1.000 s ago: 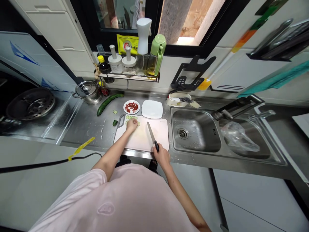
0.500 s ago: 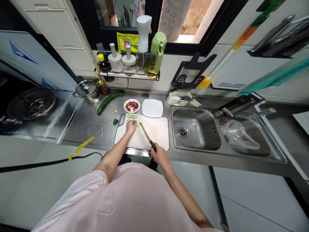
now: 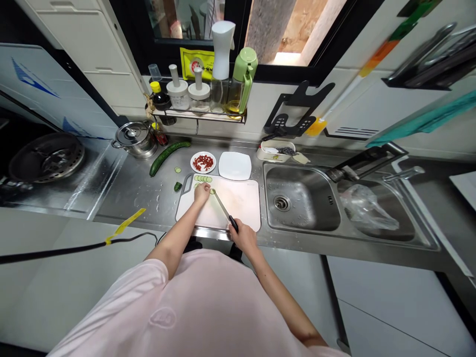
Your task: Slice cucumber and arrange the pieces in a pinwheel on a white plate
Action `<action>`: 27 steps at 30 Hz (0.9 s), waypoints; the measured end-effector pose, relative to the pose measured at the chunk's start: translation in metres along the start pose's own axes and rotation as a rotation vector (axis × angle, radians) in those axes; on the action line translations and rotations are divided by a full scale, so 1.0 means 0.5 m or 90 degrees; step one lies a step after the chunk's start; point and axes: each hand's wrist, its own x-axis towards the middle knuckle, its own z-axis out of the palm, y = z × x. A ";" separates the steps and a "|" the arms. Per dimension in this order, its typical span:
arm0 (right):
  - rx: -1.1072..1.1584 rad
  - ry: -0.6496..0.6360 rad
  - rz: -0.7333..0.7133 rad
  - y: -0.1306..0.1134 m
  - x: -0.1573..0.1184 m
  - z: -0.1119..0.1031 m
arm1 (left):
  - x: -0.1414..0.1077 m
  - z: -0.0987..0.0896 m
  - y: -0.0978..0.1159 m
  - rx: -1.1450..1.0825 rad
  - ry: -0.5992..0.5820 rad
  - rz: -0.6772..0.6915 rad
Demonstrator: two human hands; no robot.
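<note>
My right hand is closed around the black handle of a kitchen knife, whose blade points away and to the left over a white cutting board. My left hand rests on the board with its fingers drawn together at a pale green cucumber piece. The knife's tip is right beside that piece; the fingers partly cover it. Behind my left hand, several cucumber slices lie in an overlapping row. A cucumber end and a single slice sit off the board to the left.
A whole cucumber lies near a lidded steel pot. Behind the board stand a plate of chopped red pieces and a white plate. A double sink is at the right, a shelf of bottles above.
The knife and my right hand have shifted slightly left, and the blade now looks narrower, turned more on edge. My left hand has hardly moved.
</note>
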 end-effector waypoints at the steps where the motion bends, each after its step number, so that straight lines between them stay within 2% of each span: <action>1: -0.001 -0.002 -0.004 0.001 0.000 -0.001 | 0.000 0.000 0.000 0.000 0.000 0.001; 12: -0.040 -0.005 -0.032 0.020 0.003 -0.022 | 0.001 -0.001 0.000 0.002 -0.007 -0.012; 18: -0.053 -0.036 -0.024 0.025 0.010 -0.038 | 0.003 -0.002 -0.001 0.006 -0.024 -0.027; 27: -0.096 -0.070 0.012 0.001 0.015 -0.049 | 0.003 -0.003 0.003 0.015 -0.023 -0.023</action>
